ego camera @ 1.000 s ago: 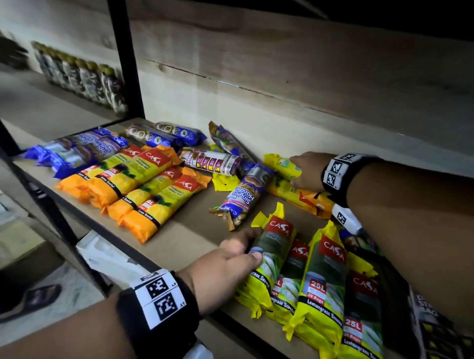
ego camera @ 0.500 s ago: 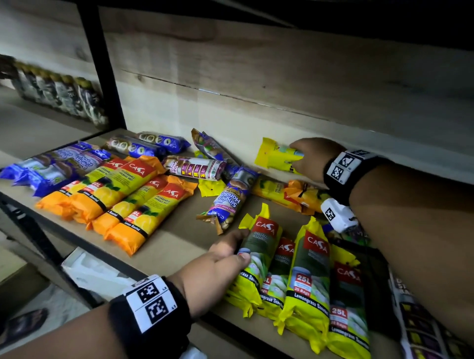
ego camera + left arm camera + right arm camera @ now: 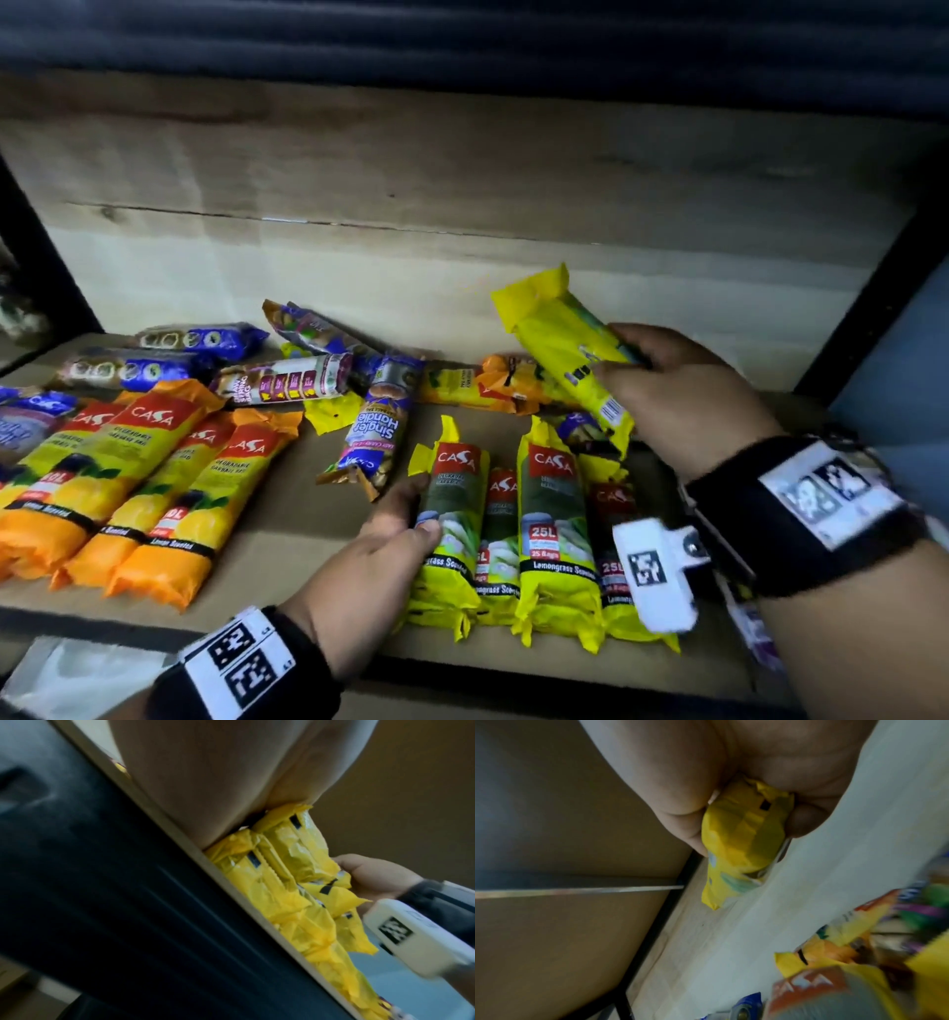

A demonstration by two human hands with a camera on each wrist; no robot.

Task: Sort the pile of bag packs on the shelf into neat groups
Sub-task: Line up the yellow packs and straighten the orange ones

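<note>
My right hand [image 3: 662, 380] grips a yellow bag pack [image 3: 562, 349], lifted and tilted above the back right of the shelf; in the right wrist view fingers and thumb curl round the same yellow bag pack [image 3: 744, 841]. My left hand [image 3: 382, 545] lies with straight fingers and thumb against the left side of a row of yellow lemongrass packs [image 3: 552, 519] at the shelf front; those yellow lemongrass packs [image 3: 277, 874] show below the palm in the left wrist view. Orange packs [image 3: 149, 488] lie grouped at the left.
Blue and purple packs [image 3: 377, 426] lie mixed across the wooden shelf [image 3: 308, 524], with more blue packs [image 3: 169, 354] at the back left. An orange pack [image 3: 493, 383] lies by the back wall. Black frame posts [image 3: 868, 303] bound the bay.
My right hand has lifted the yellow pack off the pile and swung it up and rightward. The left hand stays against the yellow row. The head view has shifted right.
</note>
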